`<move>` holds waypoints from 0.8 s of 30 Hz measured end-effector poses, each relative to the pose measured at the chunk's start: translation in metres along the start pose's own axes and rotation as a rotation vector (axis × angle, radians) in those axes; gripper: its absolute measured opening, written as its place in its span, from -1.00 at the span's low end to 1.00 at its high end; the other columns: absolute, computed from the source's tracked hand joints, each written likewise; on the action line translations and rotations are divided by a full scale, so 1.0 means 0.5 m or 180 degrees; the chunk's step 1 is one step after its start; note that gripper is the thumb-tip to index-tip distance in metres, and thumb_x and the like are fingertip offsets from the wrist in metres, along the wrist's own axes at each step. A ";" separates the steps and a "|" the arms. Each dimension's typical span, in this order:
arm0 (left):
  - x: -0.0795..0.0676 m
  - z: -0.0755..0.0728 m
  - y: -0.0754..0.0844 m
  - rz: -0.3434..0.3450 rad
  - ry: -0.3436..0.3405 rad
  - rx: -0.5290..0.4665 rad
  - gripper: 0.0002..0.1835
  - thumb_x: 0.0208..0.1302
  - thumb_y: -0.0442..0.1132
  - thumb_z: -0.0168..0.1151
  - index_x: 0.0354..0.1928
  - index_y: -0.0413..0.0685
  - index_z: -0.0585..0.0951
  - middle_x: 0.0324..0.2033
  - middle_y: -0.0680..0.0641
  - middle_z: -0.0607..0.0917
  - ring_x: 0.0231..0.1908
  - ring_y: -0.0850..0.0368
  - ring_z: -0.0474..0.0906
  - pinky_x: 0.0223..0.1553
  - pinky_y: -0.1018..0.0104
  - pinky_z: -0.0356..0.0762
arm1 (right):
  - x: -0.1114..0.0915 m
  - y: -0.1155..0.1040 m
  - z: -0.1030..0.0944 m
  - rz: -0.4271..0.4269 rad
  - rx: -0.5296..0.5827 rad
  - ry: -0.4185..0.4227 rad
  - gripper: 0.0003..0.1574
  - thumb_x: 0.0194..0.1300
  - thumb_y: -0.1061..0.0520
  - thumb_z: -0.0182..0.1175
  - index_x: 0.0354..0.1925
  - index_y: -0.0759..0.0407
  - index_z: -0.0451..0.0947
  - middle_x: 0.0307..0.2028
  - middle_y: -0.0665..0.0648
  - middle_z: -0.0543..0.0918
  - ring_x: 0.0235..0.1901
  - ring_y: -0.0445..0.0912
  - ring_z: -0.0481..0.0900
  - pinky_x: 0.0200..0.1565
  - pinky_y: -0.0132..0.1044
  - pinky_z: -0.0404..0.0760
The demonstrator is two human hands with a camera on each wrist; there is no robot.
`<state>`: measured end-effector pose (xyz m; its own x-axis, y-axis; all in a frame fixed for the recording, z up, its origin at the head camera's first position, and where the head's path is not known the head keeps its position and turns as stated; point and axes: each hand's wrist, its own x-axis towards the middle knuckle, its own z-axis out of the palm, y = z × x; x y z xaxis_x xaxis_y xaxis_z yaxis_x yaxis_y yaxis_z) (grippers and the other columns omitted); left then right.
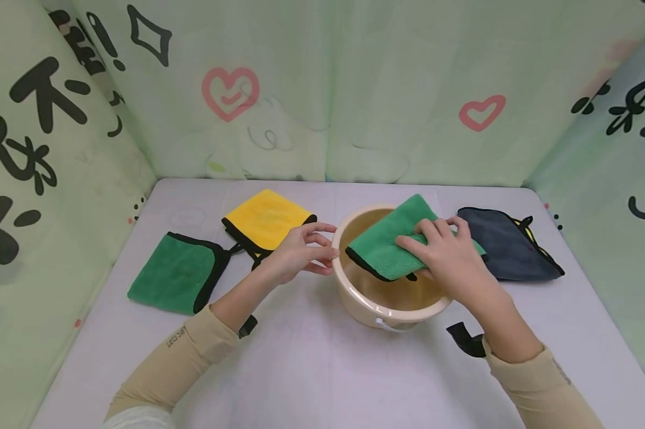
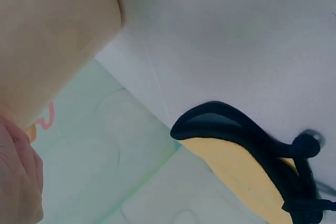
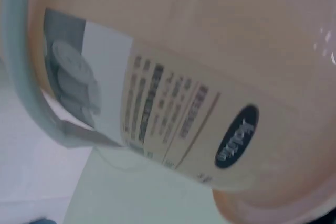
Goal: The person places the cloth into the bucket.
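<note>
A beige bucket [image 1: 365,304] with a pale handle stands upright on the table. Over its mouth, my right hand [image 1: 451,256] grips a folded green cloth [image 1: 389,238] with black edging, held at a slant. My left hand [image 1: 306,253] has its fingertips against the outside of the bucket's left rim, fingers loosely bent; part of it also shows in the left wrist view at the lower left. The bucket's printed label [image 3: 168,108] fills much of the right wrist view, where the right hand is out of sight.
A yellow cloth [image 1: 269,220] and another green cloth [image 1: 172,274] lie left of the bucket. To its right lies a dark grey cloth [image 1: 510,247] with black edging. Printed curtains [image 1: 354,89] enclose the back and sides of the white table [image 1: 301,369].
</note>
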<state>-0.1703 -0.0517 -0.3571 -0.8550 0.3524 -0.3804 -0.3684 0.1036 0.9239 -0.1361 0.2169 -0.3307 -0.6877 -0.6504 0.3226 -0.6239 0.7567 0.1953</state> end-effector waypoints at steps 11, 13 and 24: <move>-0.001 0.002 0.001 -0.0030 0.0001 -0.0026 -0.48 0.10 -0.35 0.29 0.13 0.00 0.41 -0.26 -0.15 0.56 -0.50 0.08 0.61 -0.35 0.20 0.63 | 0.026 -0.018 0.016 -0.0258 -0.0009 -0.0480 -0.36 -0.12 0.16 0.44 -0.03 -0.05 0.42 -0.23 0.19 0.38 -0.23 0.09 0.35 -0.09 0.09 0.30; -0.001 0.002 0.000 -0.0037 0.0016 -0.0017 -0.48 0.10 -0.35 0.28 0.13 0.01 0.41 -0.26 -0.14 0.56 -0.50 0.08 0.61 -0.35 0.20 0.63 | 0.030 -0.019 0.020 -0.0321 -0.0042 -0.0532 -0.37 -0.11 0.15 0.43 -0.03 -0.06 0.42 -0.23 0.19 0.38 -0.23 0.09 0.35 -0.10 0.09 0.32; 0.000 0.000 -0.002 -0.0014 0.0007 -0.0018 -0.49 0.11 -0.36 0.27 0.13 0.00 0.41 -0.29 -0.13 0.55 -0.51 0.09 0.61 -0.36 0.20 0.63 | 0.056 -0.031 0.050 -0.0634 -0.0129 -0.0887 -0.43 -0.06 0.10 0.41 -0.05 -0.05 0.42 -0.20 0.19 0.38 -0.22 0.10 0.36 -0.19 0.08 0.37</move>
<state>-0.1699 -0.0517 -0.3579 -0.8542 0.3500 -0.3845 -0.3741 0.1000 0.9220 -0.1549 0.1852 -0.3481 -0.6322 -0.7748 0.0102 -0.7449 0.6113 0.2674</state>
